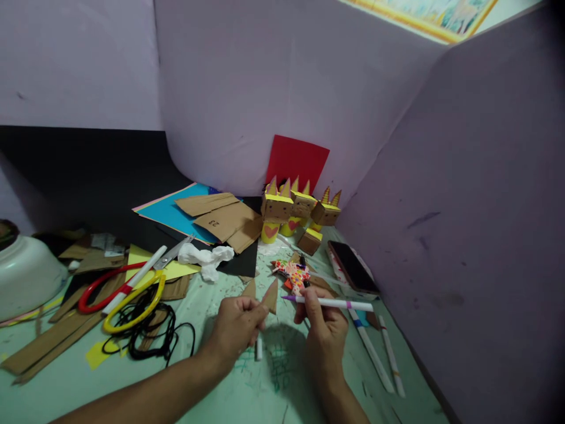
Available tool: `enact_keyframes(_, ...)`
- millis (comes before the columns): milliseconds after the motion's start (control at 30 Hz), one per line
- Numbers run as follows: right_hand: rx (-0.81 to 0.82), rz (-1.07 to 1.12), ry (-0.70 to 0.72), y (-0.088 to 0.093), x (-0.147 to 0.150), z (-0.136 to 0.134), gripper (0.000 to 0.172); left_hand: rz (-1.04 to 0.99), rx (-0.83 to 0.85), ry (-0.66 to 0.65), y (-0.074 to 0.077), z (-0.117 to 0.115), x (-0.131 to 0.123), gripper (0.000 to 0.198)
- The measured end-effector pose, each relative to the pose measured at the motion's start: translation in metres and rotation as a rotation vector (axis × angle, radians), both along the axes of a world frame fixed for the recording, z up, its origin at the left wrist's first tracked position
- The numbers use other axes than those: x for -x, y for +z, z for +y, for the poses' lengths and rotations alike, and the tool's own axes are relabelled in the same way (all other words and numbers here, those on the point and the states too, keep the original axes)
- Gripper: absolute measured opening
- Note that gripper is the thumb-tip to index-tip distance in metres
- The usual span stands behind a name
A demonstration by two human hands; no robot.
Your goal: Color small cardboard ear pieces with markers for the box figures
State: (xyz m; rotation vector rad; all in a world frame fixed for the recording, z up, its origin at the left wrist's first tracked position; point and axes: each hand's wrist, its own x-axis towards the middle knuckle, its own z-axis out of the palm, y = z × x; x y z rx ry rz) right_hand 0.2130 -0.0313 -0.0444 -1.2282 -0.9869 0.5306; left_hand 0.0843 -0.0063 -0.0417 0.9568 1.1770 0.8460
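Observation:
Near the middle of the table, my left hand [238, 324] pinches a small pointed cardboard piece [272, 295] with its tip upward. A purple felt-tip marker [335, 303] lies between the fingers of my right hand [324, 330], its coloured tip just right of the cardboard piece. Behind my left fingers stands another cardboard point [249, 288]; whether they touch it I cannot tell. A white stick-like end [259, 348], perhaps a pen or cap, shows below my left hand. Just beyond my right hand is a bunched floral cloth [293, 274].
Cardboard figures [278, 209] with yellow bodies and horns stand at the back before a red sheet [298, 158]. A phone [353, 268] and white markers [371, 350] lie right. Scissors [132, 300], black cord [150, 335], crumpled tissue [207, 258] and cardboard strips [57, 347] crowd the left.

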Motion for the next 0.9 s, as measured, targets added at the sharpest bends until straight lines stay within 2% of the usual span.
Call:
enact_keyframes(133,0.047,-0.064,0.02,0.0,0.006,-0.005,0.033,0.024,0.014,-0.005,0.0,0.0,0.0,0.026)
enact_keyframes(333,0.127,-0.068,0.07,-0.018,-0.001,-0.008,0.029,0.055,0.012,-0.004,-0.002,0.002,0.0,0.025)
enact_keyframes(533,0.067,0.037,0.054,-0.016,-0.003,-0.005,0.024,0.033,0.02,-0.025,-0.003,0.001,-0.001,0.028)
enact_keyframes(667,0.007,0.086,0.111,-0.011,-0.002,-0.007,0.023,0.046,-0.001,-0.038,0.001,0.0,-0.002,0.027)
enact_keyframes(900,-0.036,0.034,0.088,-0.013,-0.001,-0.011,0.023,0.03,-0.014,-0.057,0.0,0.0,-0.002,0.025)
